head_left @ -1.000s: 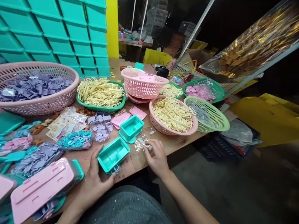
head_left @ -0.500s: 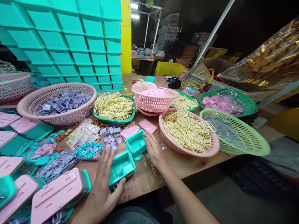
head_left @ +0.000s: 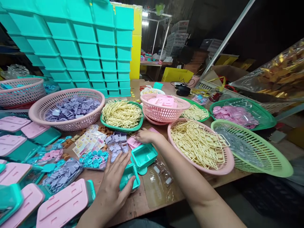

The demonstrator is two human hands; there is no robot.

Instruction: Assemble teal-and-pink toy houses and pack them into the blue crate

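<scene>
My left hand [head_left: 115, 185] lies with fingers spread along the left side of a teal plastic box [head_left: 130, 175]; the thumb reaches over its near side. The box has moulded compartments inside. A second teal box [head_left: 144, 155] stands just behind it, open side up. My right hand [head_left: 147, 136] reaches across this second box, fingers stretched out over the pink plastic lids [head_left: 134, 142]. Its fingertips are near the lids and the rim of a green basket; I see nothing held in them. Part of another pink lid [head_left: 154, 130] shows behind the right hand.
Cream wire-like frames fill a pink basket [head_left: 231, 161] and a green basket [head_left: 102, 122]. Purple parts lie in a large pink basket [head_left: 35, 115]. Pink-lidded teal boxes [head_left: 63, 202] crowd the left. Stacked teal boxes [head_left: 89, 49] rise behind. Clear plastic pieces [head_left: 163, 172] lie right of the boxes.
My right hand has moved from the right side of the rear teal box forward and left to the pink lids. My left hand stays by the front box. The view has shifted slightly.
</scene>
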